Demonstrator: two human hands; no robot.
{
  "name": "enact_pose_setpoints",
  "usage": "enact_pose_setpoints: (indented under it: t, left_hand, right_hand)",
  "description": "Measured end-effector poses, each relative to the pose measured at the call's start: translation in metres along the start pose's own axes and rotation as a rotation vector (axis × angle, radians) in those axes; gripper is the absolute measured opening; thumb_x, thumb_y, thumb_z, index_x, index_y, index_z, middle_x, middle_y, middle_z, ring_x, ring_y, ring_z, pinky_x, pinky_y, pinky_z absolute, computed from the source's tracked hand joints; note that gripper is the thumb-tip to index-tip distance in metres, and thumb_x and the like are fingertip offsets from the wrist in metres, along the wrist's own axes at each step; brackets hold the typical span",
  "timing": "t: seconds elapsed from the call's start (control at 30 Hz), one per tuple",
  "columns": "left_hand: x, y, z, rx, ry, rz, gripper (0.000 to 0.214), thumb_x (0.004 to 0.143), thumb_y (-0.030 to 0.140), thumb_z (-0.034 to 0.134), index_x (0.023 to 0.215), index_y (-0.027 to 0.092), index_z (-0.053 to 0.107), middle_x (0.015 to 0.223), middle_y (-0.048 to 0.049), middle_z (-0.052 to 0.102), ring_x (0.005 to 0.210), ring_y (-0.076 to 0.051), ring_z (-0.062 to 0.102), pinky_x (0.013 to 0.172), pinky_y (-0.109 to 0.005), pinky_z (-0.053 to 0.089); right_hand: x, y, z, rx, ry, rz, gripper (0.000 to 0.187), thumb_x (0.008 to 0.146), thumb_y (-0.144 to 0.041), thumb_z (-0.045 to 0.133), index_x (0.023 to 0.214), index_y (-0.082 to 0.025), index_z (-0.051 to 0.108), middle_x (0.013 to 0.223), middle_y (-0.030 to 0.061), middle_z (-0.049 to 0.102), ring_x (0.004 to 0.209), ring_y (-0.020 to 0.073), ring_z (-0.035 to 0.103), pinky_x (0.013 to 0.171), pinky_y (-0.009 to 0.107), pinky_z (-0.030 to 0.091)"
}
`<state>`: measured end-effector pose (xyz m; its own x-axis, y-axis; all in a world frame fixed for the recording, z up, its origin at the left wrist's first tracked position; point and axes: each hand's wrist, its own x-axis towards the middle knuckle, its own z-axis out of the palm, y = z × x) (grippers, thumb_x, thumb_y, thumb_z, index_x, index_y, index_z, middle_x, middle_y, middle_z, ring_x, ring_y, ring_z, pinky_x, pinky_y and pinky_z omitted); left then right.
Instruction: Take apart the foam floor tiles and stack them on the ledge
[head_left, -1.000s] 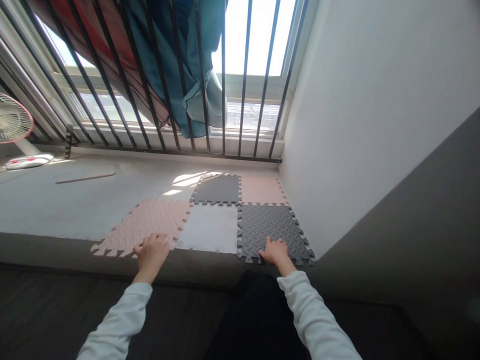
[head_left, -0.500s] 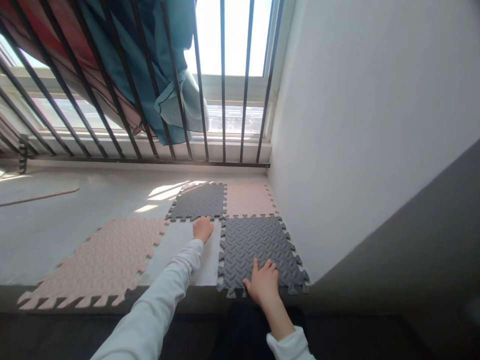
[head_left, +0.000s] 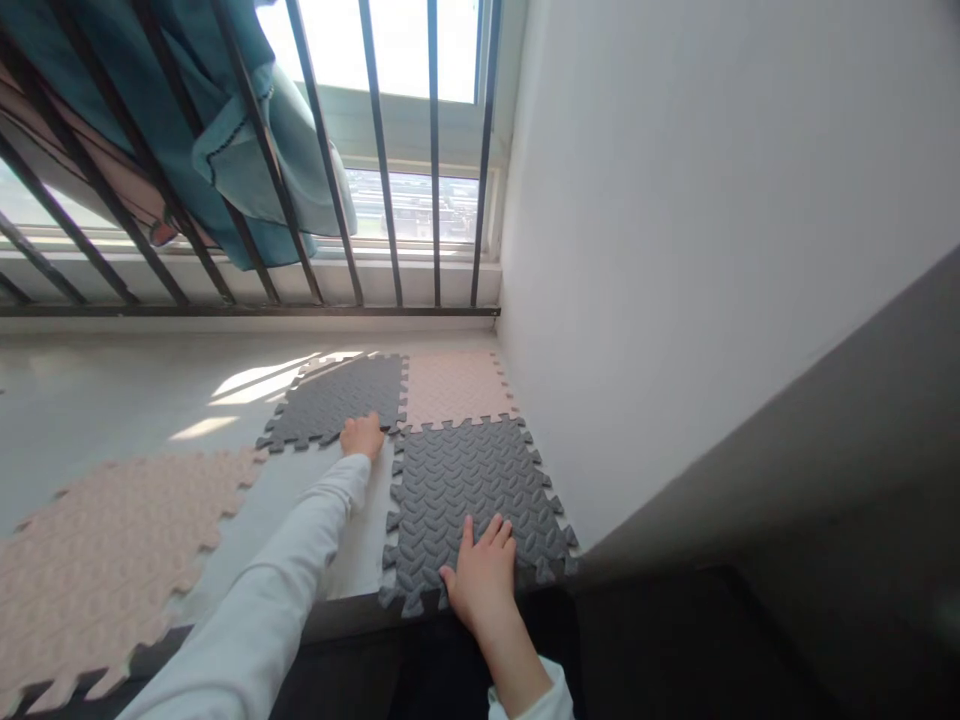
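Note:
Interlocking foam mats lie on a pale ledge below a barred window. My right hand (head_left: 484,575) rests flat and open on the near edge of the near grey mat (head_left: 472,490). My left hand (head_left: 363,436) reaches far forward and its curled fingers press on the near edge of the far grey mat (head_left: 334,400); whether it grips the edge is unclear. A pink mat (head_left: 456,386) sits joined in the far right corner. A loose pink mat (head_left: 105,545) lies at the left, apart from the others. A bare white square (head_left: 315,510) of ledge shows between them.
A white wall (head_left: 675,250) bounds the mats on the right. Black window bars (head_left: 382,160) stand behind the ledge, with teal cloth (head_left: 247,150) hung over them. The ledge's dark front edge (head_left: 352,620) runs just below my right hand.
My left hand left the loose pink mat and reached forward to the far grey mat's edge. My right hand stayed on the near grey mat. The view swung right and drew closer.

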<state>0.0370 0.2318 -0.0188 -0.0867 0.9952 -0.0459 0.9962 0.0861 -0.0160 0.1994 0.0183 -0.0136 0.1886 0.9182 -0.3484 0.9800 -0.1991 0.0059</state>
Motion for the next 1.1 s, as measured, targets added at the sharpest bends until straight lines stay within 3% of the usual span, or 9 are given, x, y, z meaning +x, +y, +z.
enact_pose_setpoints:
  t: [0.1, 0.3, 0.47, 0.63, 0.77, 0.97, 1.1]
  left_hand:
    - [0.006, -0.001, -0.017, 0.034, 0.003, 0.041, 0.034, 0.073, 0.023, 0.042, 0.103, 0.014, 0.056, 0.098, -0.0160, 0.062, 0.096, -0.027, 0.053, 0.069, -0.031, 0.042]
    - [0.011, -0.001, -0.056, 0.103, 0.150, 0.113, 0.035, 0.074, 0.019, 0.035, 0.099, 0.014, 0.060, 0.102, -0.0178, 0.056, 0.098, -0.027, 0.049, 0.069, -0.033, 0.043]
    - [0.025, -0.019, -0.092, 0.090, 0.206, 0.064, 0.037, 0.075, 0.020, 0.034, 0.102, 0.013, 0.059, 0.105, -0.0184, 0.054, 0.102, -0.028, 0.046, 0.072, -0.036, 0.044]
    - [0.039, -0.066, -0.131, 0.086, 0.309, -0.018, 0.038, 0.078, 0.022, 0.032, 0.103, 0.012, 0.059, 0.103, -0.0157, 0.055, 0.100, -0.027, 0.046, 0.074, -0.035, 0.042]
    - [0.033, -0.106, -0.152, 0.092, 0.456, 0.003, 0.038, 0.081, 0.025, 0.030, 0.105, 0.012, 0.056, 0.100, -0.0070, 0.054, 0.099, -0.021, 0.045, 0.081, -0.032, 0.039]
    - [-0.010, -0.166, -0.161, 0.084, 0.647, 0.082, 0.039, 0.080, 0.032, 0.029, 0.096, 0.014, 0.059, 0.095, -0.0052, 0.055, 0.094, -0.017, 0.046, 0.088, -0.029, 0.036]
    - [-0.060, -0.223, -0.143, 0.012, 0.697, 0.012, 0.037, 0.077, 0.034, 0.029, 0.093, 0.018, 0.058, 0.095, -0.0039, 0.053, 0.096, -0.017, 0.046, 0.089, -0.031, 0.037]
  right_hand:
    - [-0.001, 0.000, 0.001, 0.019, 0.002, 0.002, 0.072, 0.076, -0.051, 0.048, 0.134, -0.014, 0.028, 0.134, 0.0282, 0.026, 0.123, 0.0410, 0.026, 0.090, 0.052, 0.023]
    - [-0.001, 0.001, 0.000, 0.021, 0.000, 0.001, 0.072, 0.076, -0.052, 0.047, 0.134, -0.014, 0.028, 0.135, 0.0278, 0.027, 0.123, 0.0405, 0.026, 0.089, 0.052, 0.024]
    - [-0.001, 0.000, -0.004, 0.006, -0.022, 0.007, 0.072, 0.076, -0.054, 0.045, 0.134, -0.015, 0.027, 0.135, 0.0273, 0.026, 0.123, 0.0409, 0.025, 0.089, 0.052, 0.025]
    - [0.001, -0.003, -0.004, 0.022, -0.036, 0.019, 0.073, 0.076, -0.052, 0.047, 0.134, -0.012, 0.027, 0.135, 0.0284, 0.026, 0.123, 0.0411, 0.026, 0.090, 0.055, 0.023]
    - [0.003, -0.004, -0.004, 0.028, -0.035, 0.021, 0.073, 0.077, -0.051, 0.047, 0.134, -0.012, 0.028, 0.135, 0.0287, 0.025, 0.123, 0.0401, 0.027, 0.091, 0.055, 0.021]
    - [0.000, -0.002, -0.008, 0.003, -0.017, 0.025, 0.072, 0.076, -0.052, 0.046, 0.134, -0.013, 0.029, 0.134, 0.0292, 0.028, 0.121, 0.0395, 0.030, 0.090, 0.053, 0.023]
    - [-0.001, -0.002, -0.013, -0.045, -0.012, 0.027, 0.072, 0.075, -0.054, 0.046, 0.133, -0.014, 0.030, 0.131, 0.0300, 0.031, 0.119, 0.0399, 0.033, 0.087, 0.051, 0.026]
